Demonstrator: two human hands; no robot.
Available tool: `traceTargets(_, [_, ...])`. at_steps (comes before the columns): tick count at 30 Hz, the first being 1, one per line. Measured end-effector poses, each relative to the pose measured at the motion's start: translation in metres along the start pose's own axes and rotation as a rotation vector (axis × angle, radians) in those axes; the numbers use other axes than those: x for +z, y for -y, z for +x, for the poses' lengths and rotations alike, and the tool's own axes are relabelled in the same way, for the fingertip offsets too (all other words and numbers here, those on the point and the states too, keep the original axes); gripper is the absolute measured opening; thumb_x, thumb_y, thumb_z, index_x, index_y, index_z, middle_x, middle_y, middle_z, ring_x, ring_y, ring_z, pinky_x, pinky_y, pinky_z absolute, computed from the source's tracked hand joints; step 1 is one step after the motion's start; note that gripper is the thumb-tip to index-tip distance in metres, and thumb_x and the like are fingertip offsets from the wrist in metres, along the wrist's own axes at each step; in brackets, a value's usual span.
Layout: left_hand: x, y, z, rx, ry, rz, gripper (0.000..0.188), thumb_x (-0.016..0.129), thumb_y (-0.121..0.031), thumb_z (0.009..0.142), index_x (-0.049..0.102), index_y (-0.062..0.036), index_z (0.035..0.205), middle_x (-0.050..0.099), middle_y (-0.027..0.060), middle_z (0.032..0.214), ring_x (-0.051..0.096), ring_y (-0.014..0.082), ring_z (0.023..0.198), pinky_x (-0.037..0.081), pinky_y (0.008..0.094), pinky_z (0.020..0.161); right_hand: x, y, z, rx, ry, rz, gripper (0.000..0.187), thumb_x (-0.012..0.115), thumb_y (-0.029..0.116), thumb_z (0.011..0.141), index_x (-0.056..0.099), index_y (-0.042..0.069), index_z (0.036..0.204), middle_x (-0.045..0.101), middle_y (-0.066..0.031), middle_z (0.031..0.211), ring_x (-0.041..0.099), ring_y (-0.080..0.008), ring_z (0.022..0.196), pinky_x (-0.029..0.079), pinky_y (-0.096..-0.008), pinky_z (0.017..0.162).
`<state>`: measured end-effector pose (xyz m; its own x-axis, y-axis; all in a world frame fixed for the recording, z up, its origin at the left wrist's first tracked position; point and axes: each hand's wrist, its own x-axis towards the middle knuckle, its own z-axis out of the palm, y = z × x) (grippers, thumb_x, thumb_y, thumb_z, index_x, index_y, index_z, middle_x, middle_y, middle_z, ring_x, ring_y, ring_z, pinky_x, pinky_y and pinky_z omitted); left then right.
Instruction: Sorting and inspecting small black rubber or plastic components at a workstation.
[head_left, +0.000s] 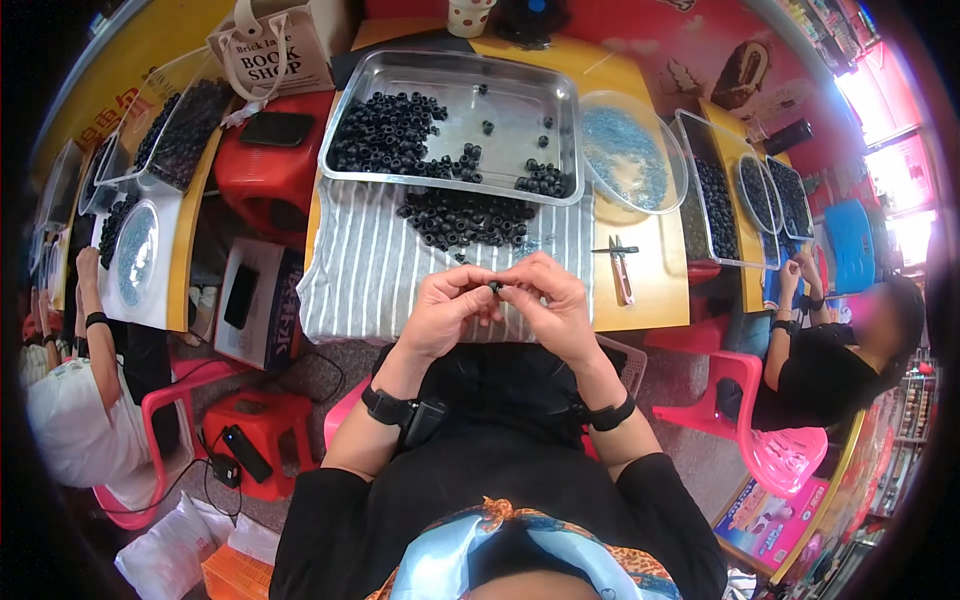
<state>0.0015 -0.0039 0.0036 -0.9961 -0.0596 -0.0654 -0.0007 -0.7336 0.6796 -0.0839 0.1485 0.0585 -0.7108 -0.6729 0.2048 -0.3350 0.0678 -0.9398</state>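
Note:
My left hand [447,308] and my right hand [553,308] meet over the near edge of a grey striped cloth [345,260]. Their fingertips pinch a small black ring-like piece [495,288] between them; fingers hide most of it. Just beyond lies a pile of similar black pieces [465,218] on the cloth, with a few clear bits at its right. Behind the pile stands a metal tray [510,110], its left half heaped with more black pieces. To its right, a round clear dish [682,185] holds many small bluish transparent pieces [622,145].
Thread snips [622,272] lie on the yellow table [655,300] right of the cloth. A red stool [265,175] with a phone [277,129] stands left. Co-workers sit at tables on both sides, a person in black [830,345] at right. Pink chairs [735,380] flank me.

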Motion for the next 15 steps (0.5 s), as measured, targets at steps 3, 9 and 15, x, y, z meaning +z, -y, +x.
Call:
traceTargets(3, [0.001,-0.003,-0.001,-0.029,0.028,0.097,0.019,0.059,-0.006,0.093,0.063,0.003,0.108,0.066,0.0072,0.089,0.063,0.0109,0.074,0.048,0.0216,0.063,-0.001,-0.013,-0.003,0.054,0.013,0.157,0.016,0.063,-0.008,0.081,0.068,-0.001,0.095,0.058,-0.0042,0.085,0.055,-0.0102,0.077,0.043,-0.0227,0.065])
traceTargets(9, [-0.005,0.002,-0.004,0.061,0.043,0.102,0.018,0.062,-0.008,0.091,0.064,0.0013,0.106,0.064,0.0085,0.095,0.064,0.0138,0.074,0.05,0.0224,0.061,0.013,-0.011,-0.009,0.131,-0.05,0.281,0.01,0.063,-0.005,0.083,0.067,0.0,0.091,0.058,-0.002,0.083,0.054,-0.0057,0.073,0.042,-0.0211,0.06])
traceTargets(15, [-0.005,-0.011,-0.01,0.209,-0.031,-0.234,0.018,0.056,-0.007,0.092,0.064,0.0046,0.104,0.063,0.0132,0.091,0.062,0.0181,0.07,0.048,0.0247,0.061,0.012,0.002,0.012,0.015,-0.045,-0.149,0.014,0.065,-0.003,0.081,0.065,0.0,0.094,0.057,-0.0055,0.077,0.057,-0.0126,0.068,0.044,-0.0256,0.059])
